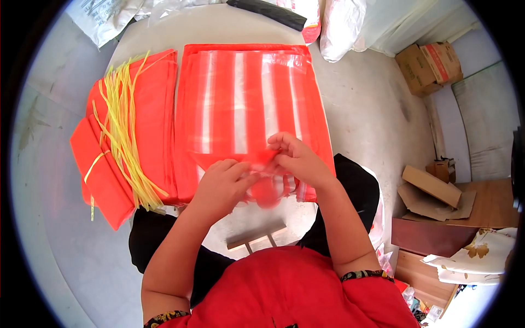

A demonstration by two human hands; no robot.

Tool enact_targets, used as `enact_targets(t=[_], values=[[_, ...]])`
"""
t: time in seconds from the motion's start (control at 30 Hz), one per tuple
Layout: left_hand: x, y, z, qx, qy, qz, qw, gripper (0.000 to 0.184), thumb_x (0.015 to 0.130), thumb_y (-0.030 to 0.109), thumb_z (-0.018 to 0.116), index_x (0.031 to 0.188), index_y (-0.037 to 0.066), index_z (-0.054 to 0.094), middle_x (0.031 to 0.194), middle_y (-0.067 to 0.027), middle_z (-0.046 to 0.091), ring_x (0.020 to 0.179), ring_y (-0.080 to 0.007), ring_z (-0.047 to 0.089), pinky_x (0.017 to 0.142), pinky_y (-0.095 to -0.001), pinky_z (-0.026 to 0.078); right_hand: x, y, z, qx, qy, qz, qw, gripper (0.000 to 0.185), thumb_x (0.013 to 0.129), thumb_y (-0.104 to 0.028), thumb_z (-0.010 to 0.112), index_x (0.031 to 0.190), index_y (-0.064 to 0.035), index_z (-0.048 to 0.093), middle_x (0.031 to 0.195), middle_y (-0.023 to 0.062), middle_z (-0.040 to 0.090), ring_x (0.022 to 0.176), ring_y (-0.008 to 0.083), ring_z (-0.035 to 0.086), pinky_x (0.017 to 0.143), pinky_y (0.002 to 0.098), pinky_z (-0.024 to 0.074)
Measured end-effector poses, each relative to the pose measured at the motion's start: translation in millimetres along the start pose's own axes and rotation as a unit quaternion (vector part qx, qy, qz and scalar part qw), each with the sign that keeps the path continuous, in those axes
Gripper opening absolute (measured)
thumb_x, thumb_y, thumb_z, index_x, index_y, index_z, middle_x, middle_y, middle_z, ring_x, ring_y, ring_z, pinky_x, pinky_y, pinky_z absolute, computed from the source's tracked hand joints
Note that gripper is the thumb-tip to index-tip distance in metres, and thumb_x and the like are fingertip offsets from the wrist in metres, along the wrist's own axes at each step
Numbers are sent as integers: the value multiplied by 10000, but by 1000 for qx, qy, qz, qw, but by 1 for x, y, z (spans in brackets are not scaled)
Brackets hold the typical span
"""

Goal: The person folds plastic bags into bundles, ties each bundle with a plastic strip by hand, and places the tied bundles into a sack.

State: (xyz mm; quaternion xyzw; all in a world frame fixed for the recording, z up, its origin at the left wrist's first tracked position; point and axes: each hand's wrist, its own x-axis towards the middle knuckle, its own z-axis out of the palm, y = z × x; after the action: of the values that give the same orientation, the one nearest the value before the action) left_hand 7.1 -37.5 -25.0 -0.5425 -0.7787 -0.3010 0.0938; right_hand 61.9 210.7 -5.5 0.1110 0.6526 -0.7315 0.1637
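A stack of red plastic bags with pale stripes (239,104) lies on the table in front of me. Over its near edge, my left hand (225,183) and my right hand (295,161) face each other with fingers bent. Both pinch red and clear plastic (265,188) at the stack's near end, blurred by motion. To the left, yellow strips (123,126) lie across another stack of red sheets (156,93). Beside it rests a folded red bundle (101,175) with a yellow strip tied around it.
A dark roll (267,13) lies at the table's (147,35) far edge, near white plastic bags (342,27). Cardboard boxes (429,65) stand on the floor at the far right. An opened carton (435,191) sits on a wooden cabinet (486,205) at right.
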Motion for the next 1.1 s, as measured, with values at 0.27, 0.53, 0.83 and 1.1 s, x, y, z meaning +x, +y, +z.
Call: enact_targets(t=[0.27,0.53,0.83,1.1], values=[[-5,3,-4,-8,-15,-22,1000,370,657,40,782,1025,76,764,1002,-76,663,923,-266,687,721,-379,583,1,-22,25,-214,75,-81,971,268,975,-35,621,1239,-10,664,1040,17,682,876,78,603,749,273,517],[-5,5,-7,7,-11,-24,1000,348,684,25,784,1024,100,771,926,-49,602,874,-231,650,687,-357,565,18,-8,33,-263,118,-60,956,282,969,-84,673,1245,-22,681,1000,54,708,831,126,641,744,303,540],[9,1,6,-27,51,4,998,267,714,12,777,976,53,754,1078,-76,689,996,-291,669,818,-405,578,17,-3,41,-274,132,-64,950,280,952,-127,692,1220,-44,694,1030,152,772,952,274,745,832,383,590],[20,6,15,-87,89,-164,979,140,817,44,793,932,24,717,1042,-94,706,981,-336,662,844,-434,550,22,4,37,-263,117,-93,953,226,1017,-145,626,1182,-14,707,1031,151,770,980,315,735,864,399,572]])
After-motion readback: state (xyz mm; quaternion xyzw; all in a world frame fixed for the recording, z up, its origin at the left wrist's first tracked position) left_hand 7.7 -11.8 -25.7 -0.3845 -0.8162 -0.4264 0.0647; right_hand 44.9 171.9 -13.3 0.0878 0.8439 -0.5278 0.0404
